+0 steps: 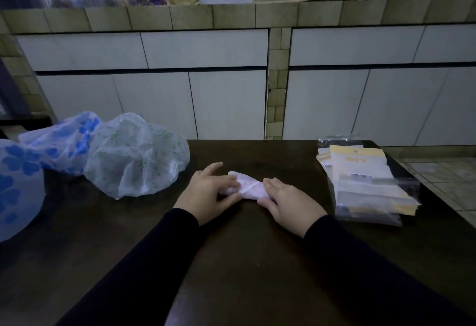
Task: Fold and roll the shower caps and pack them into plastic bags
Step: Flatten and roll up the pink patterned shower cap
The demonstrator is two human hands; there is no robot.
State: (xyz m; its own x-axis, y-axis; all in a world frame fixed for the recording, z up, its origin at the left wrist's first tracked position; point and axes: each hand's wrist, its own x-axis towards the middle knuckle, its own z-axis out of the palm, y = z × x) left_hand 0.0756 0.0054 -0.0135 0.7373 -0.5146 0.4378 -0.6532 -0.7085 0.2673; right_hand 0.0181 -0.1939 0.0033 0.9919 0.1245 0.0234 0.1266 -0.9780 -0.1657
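Observation:
A small pale pink shower cap point(248, 187), folded into a tight roll, lies on the dark wooden table point(244, 261) near its middle. My left hand point(208, 193) grips the roll's left end with thumb below and fingers over the top. My right hand point(288, 203) holds the right end the same way, its fingers laid over the roll. A puffed-up cap with green flowers point(136, 155) sits to the left. Two caps with blue flowers point(64, 140) point(18, 186) lie further left. A stack of clear plastic bags with yellow cards point(365, 184) rests at the right.
The table's right edge drops to a tiled floor point(443, 171). Behind the table stands a tiled counter front with white panels point(206, 80). Jars and patterned cloth sit on the counter top, blurred.

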